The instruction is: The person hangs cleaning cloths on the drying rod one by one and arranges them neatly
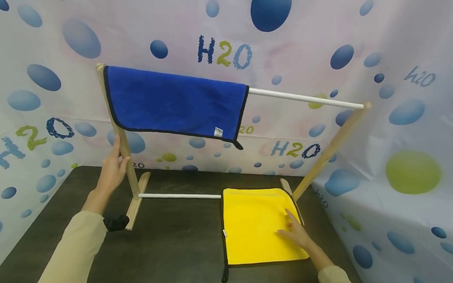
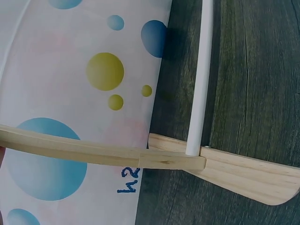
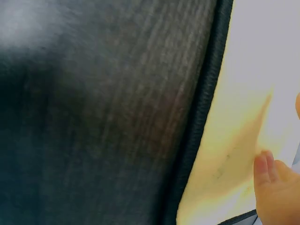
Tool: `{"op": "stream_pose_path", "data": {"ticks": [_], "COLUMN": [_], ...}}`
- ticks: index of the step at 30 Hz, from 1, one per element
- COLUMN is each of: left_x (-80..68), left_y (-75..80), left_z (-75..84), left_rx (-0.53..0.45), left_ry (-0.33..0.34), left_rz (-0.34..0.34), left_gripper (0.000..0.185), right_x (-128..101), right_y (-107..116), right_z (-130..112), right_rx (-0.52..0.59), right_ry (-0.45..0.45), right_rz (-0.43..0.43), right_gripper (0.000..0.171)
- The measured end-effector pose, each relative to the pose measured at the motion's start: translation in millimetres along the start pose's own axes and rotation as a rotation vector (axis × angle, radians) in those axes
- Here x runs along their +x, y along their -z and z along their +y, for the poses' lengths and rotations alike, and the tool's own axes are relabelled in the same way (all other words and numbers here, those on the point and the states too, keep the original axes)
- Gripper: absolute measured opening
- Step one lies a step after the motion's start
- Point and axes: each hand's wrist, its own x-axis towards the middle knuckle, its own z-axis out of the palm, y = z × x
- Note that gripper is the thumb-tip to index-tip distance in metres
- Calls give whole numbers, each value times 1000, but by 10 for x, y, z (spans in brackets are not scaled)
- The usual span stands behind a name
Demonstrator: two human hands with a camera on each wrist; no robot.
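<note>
A wooden drying rack stands on the dark table [image 1: 170, 243]. My left hand [image 1: 113, 169] grips its left upright [image 1: 132, 183] about halfway up. A blue towel [image 1: 172, 104] with black edging hangs over the left half of the white top rod [image 1: 303, 98]. A yellow towel [image 1: 252, 224] lies flat on the table by the rack's right foot. My right hand [image 1: 295, 233] rests on it with straight fingers. In the left wrist view the upright [image 2: 70, 147] meets its foot [image 2: 243, 173] and the lower rod [image 2: 199, 84]. The right wrist view has the yellow towel [image 3: 243, 117] and my fingertips [image 3: 272, 187].
A backdrop [image 1: 397, 110] printed with bubbles and "H2O" closes in the table behind and on both sides. The rack's right upright [image 1: 331, 148] leans close to the right wall. A white lower rod [image 1: 179, 196] spans the rack's feet just above the table.
</note>
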Motion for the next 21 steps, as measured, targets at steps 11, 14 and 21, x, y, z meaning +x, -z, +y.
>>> {"op": "stream_pose_path", "data": {"ticks": [11,14,21], "left_x": [-22,-20,-19], "left_y": [8,-19,-12], "left_z": [-60,-44,-32], "left_rx": [6,0,4], "left_ry": [-92,-98,-82], "left_rz": [58,58,58], "left_gripper": [81,80,78], "right_x": [113,100,129], "right_y": [-117,-140,-219], "right_z": [-90,-91,-58], "right_rx": [-104,-151,-161], "right_ry": [37,62,89], "right_rz": [-121,-107,-52], "right_gripper": [101,99,80]}}
